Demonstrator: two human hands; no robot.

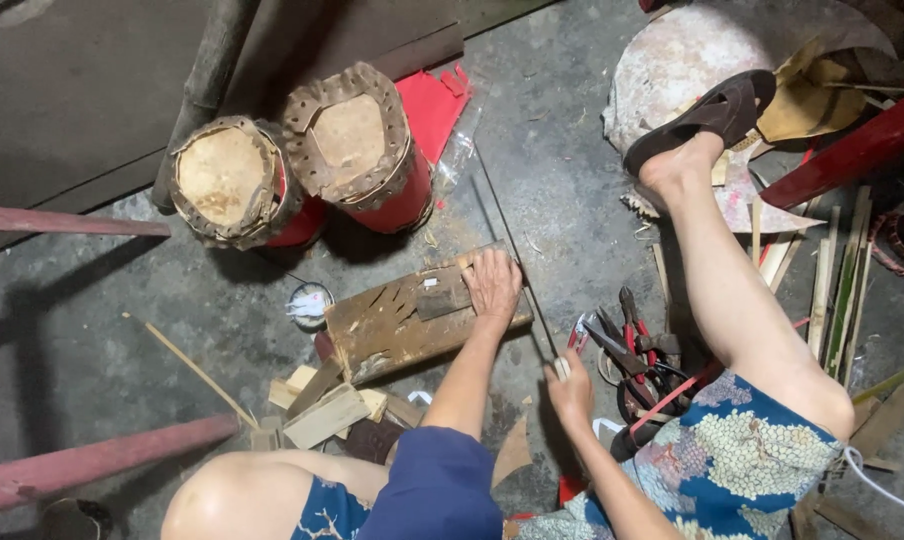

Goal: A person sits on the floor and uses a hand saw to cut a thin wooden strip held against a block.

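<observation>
Pressing flat on wooden board [392, 325], left hand [494, 283] open; right hand [570, 388] grips thin strip [520, 265], running near-to-far. Two drums [302, 160] far left, pliers [632, 335] right.

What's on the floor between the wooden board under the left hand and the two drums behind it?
In the head view, only bare grey floor with small scraps lies between the wooden board under the left hand and the two drums.

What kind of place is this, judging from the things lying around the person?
Probably a small drum-making workshop, worked on the floor: two red drums with hide stretched on top, a scarred wooden board under the left hand, and pliers among bamboo strips.
</observation>
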